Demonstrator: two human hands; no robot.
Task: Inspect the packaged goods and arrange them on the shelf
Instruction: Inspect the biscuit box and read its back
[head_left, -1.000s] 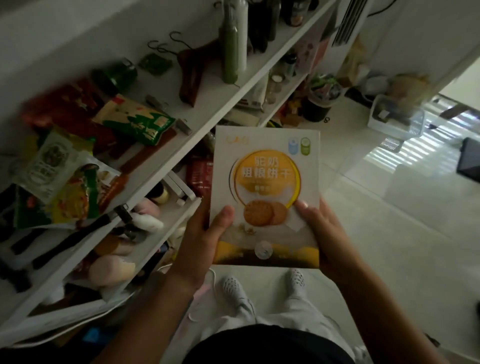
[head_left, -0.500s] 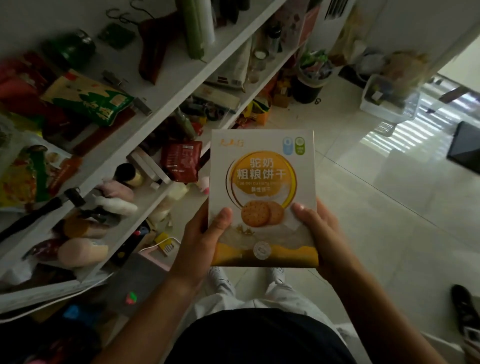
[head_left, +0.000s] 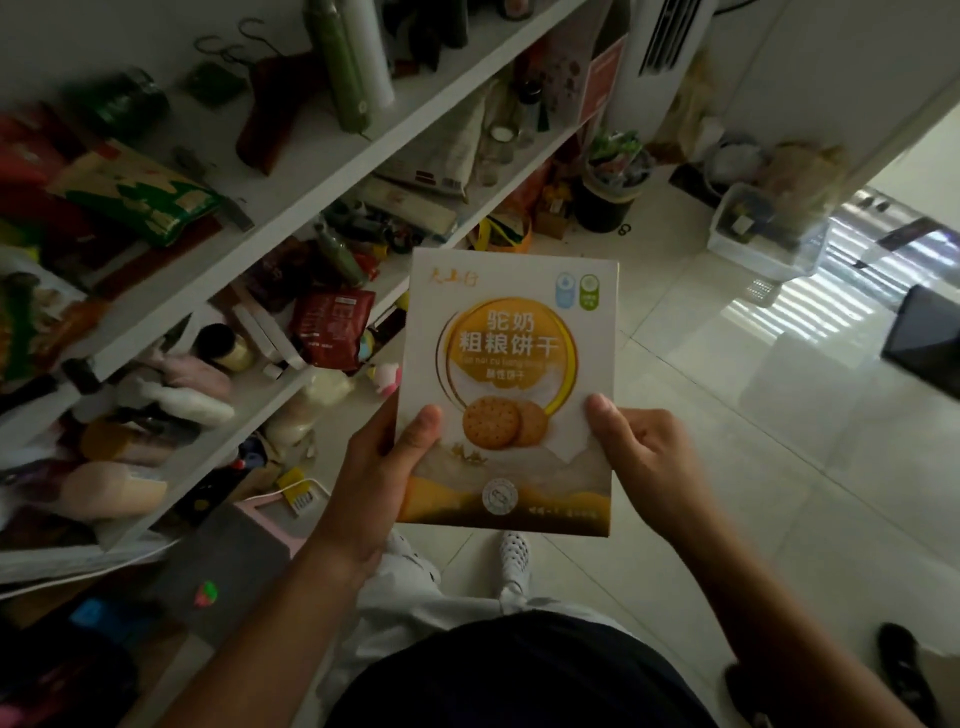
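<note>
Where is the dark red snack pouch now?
The pouch lies left of centre in the head view, on a shelf board, left of the hand-held biscuit box.

Glossy floor tiles (head_left: 727, 415) fill the right side. At one o'clock a black bin (head_left: 605, 205) (stuffed full) stands near a white tower unit (head_left: 654, 62). A clear tub (head_left: 763, 244) sits at two, a dark panel (head_left: 924, 343) at three, a black shoe (head_left: 901, 654) at four and a bright cube (head_left: 206, 594) at eight.
</note>
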